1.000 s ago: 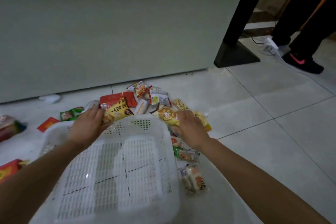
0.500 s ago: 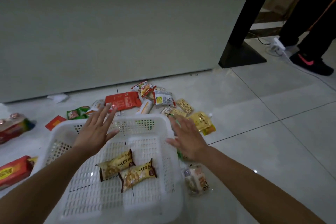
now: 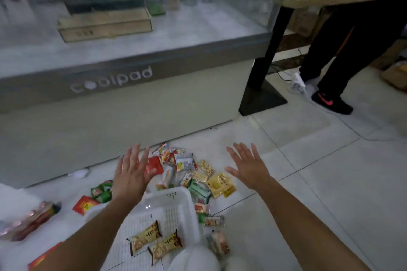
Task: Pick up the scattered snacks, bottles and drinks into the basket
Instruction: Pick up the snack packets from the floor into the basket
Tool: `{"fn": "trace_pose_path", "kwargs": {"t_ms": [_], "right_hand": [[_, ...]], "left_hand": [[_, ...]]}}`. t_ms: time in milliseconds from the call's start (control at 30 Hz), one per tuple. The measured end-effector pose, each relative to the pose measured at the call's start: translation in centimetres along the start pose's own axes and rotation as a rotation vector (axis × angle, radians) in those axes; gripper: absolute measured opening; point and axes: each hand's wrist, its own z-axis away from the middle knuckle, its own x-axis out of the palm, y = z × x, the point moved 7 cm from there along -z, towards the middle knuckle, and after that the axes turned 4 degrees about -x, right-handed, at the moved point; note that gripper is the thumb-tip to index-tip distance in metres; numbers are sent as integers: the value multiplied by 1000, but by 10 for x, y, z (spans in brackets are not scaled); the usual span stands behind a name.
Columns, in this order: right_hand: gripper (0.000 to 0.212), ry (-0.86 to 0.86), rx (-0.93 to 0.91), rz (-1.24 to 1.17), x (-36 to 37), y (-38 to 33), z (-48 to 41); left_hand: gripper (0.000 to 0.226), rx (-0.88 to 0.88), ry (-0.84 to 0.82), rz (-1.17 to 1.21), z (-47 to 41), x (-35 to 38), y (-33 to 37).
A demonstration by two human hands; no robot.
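Both hands hover palm-down with fingers spread wide and hold nothing: the left hand (image 3: 131,175) is above the far rim of the white basket (image 3: 187,211), and the right hand (image 3: 250,167) is out to the right over the tiled floor (image 3: 330,171). Two yellow snack packets (image 3: 146,238) lie side by side on the basket's bottom. Beyond its far rim, a heap of snacks lies on the floor at the foot of the grey display counter (image 3: 132,116), among them a red packet (image 3: 153,165) partly behind the left fingers and a yellow pouch (image 3: 220,185). More packets lie along the basket's right side. To the left, a green packet (image 3: 101,190), a red sachet (image 3: 84,204) and a blurred pack of bottles (image 3: 28,222) lie apart from the basket.
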Motion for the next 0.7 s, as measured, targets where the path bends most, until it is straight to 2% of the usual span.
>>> {"fn": "trace_pose_path", "kwargs": {"t_ms": [133,267,367,500,700], "right_hand": [[79,69,-41,38,-145,0,23],[103,151,-63,34,-282,4,56],[96,157,-83,48,-358,7,74],[92,218,-130,25,-420,16,72],[90,244,-250,31,-438,51,50]], "left_hand": [[85,-143,23,100,14,-123,-26],[72,-162,-11,125,22,-246,-30],[72,-160,1,135,23,-321,-19],[71,-176,29,129,18,-381,0],[71,-289,45,118,9,-413,48]]}}
